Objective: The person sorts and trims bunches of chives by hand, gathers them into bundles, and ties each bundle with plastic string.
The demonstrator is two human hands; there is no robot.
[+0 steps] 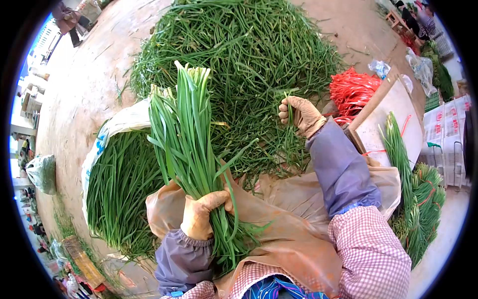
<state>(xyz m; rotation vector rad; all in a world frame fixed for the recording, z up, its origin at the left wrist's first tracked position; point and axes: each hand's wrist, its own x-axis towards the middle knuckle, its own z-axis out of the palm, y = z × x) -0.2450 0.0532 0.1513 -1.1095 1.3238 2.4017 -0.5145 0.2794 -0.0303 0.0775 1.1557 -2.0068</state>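
My left hand (pixel 201 214), in a tan glove, is wrapped round a thick bunch of garlic chives (pixel 186 129). The pale cut ends point up and away from me, while the leaf tips hang over my lap. Off to the right, my gloved right hand (pixel 301 115) is closed in a pinch on a thin green chive stalk (pixel 289 107). That hand is above the near right side of a big loose heap of cut greens (pixel 239 50). A brownish plastic apron (pixel 284 224) covers my lap beneath both arms.
Left of my bunch, a white sack (pixel 117 124) holds more long chives (pixel 124 184). To the right are red plastic ties (pixel 353 89), a pale board (pixel 386 119) and tied green bundles (pixel 425 204). Plastic crates (pixel 446 134) stand farther right. Other people are in the background.
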